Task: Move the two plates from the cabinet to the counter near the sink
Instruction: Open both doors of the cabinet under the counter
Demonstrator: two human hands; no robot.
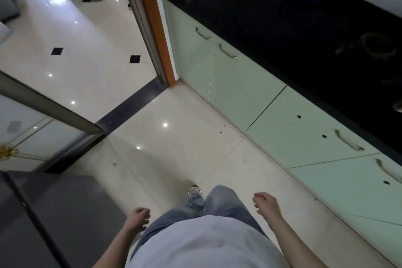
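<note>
A glossy cream tile floor (178,137) runs under the view, dotted with small bright reflections of ceiling lights. A dark threshold strip (130,104) crosses it at a doorway, beyond which the tiles carry small black diamond insets (134,59). An orange door frame (156,28) stands at the doorway's right side, and a grey metal rail (47,104) slants along its left side above a glass panel (37,137). Along the right runs a row of pale green cabinet doors (239,85) with curved metal handles (227,51), topped by a black counter (282,35). Strong daylight washes the far floor at upper left. A dark grey appliance top (54,213) fills the lower left corner.
</note>
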